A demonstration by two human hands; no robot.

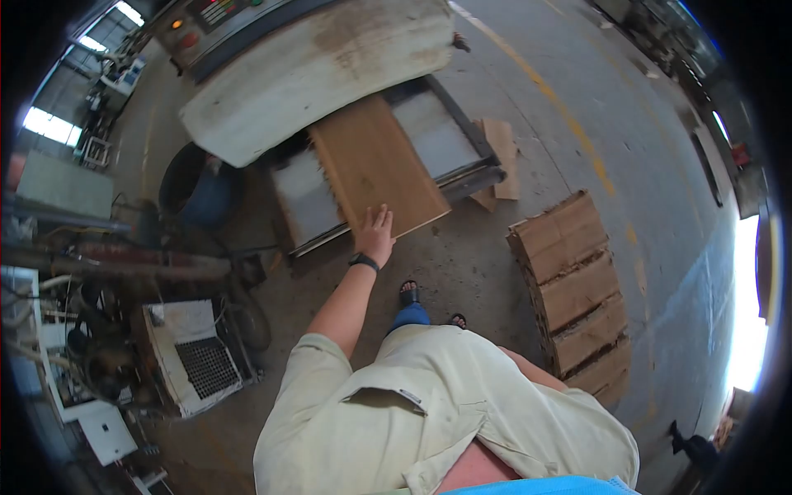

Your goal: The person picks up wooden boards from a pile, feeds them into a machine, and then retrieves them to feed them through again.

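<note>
My left hand (376, 237) lies with fingers spread on the near end of a wide brown wooden board (381, 161). The board rests on the bed (309, 194) of a large machine, and its far end goes under the machine's pale cover (318, 70). A dark watch sits on my left wrist. My right hand is out of view; only part of the right arm shows beside my body, on the right.
A stack of brown boards (577, 285) stands on the floor at the right. Loose wood pieces (499, 157) lie beside the machine. At the left are a blue barrel (198, 186) and a box with a black grille (194, 355). My feet are near the machine.
</note>
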